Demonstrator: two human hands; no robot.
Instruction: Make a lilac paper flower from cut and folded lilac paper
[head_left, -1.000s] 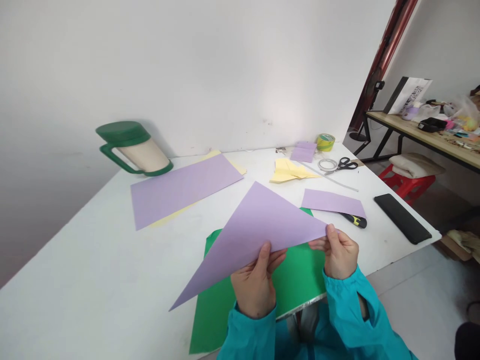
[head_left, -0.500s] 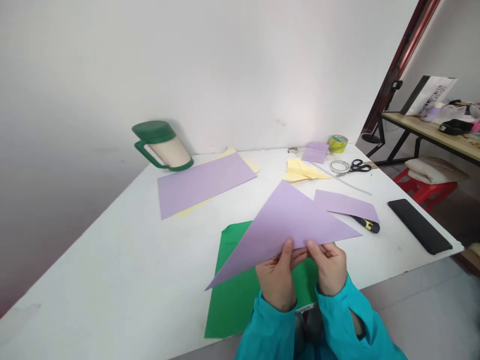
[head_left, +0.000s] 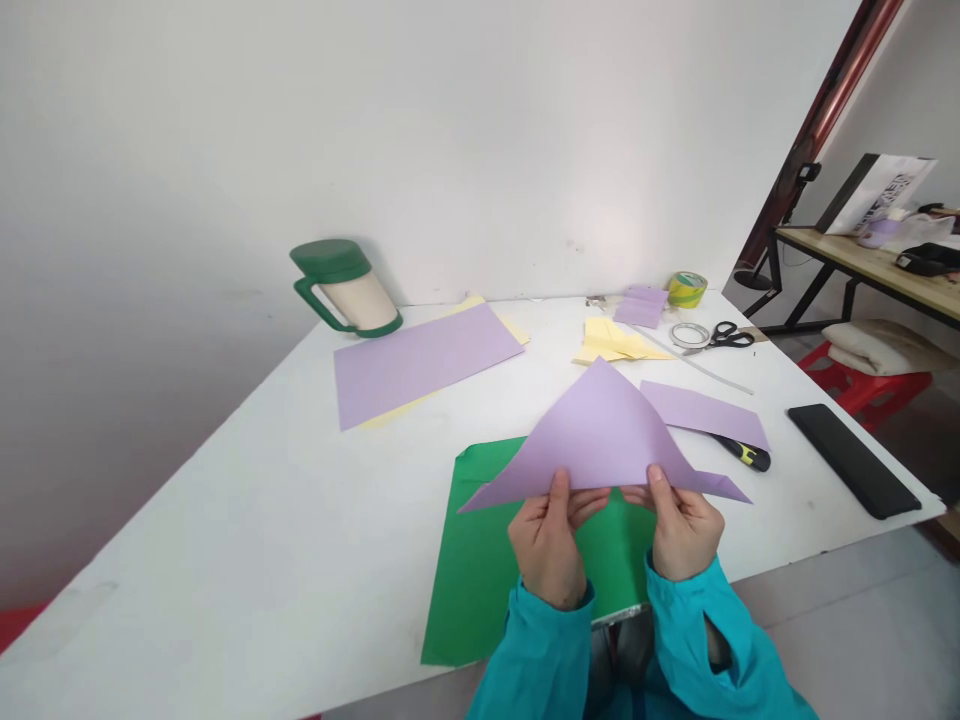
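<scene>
A sheet of purple paper [head_left: 596, 430], folded into a triangle with its peak pointing away from me, is held up above the table. My left hand [head_left: 553, 545] pinches its near edge left of the middle, thumb on top and fingers beneath. My right hand [head_left: 682, 525] pinches the same edge further right in the same manner. Both side corners of the triangle stick out past my hands, and the paper bows a little. Beneath it lies a green sheet [head_left: 472, 580], partly covered by the paper and my hands.
On the white table [head_left: 247, 540] are a green-lidded jug [head_left: 360, 300], a large purple sheet [head_left: 427, 365], a folded yellow paper [head_left: 611, 340], a purple strip [head_left: 705, 412] over a cutter [head_left: 750, 455], scissors [head_left: 727, 337], tape [head_left: 686, 290] and a black flat case [head_left: 851, 458].
My right hand has slid right along the edge, so my hands are further apart. The triangle has turned more level, its peak moving right. The view has shifted slightly left.
</scene>
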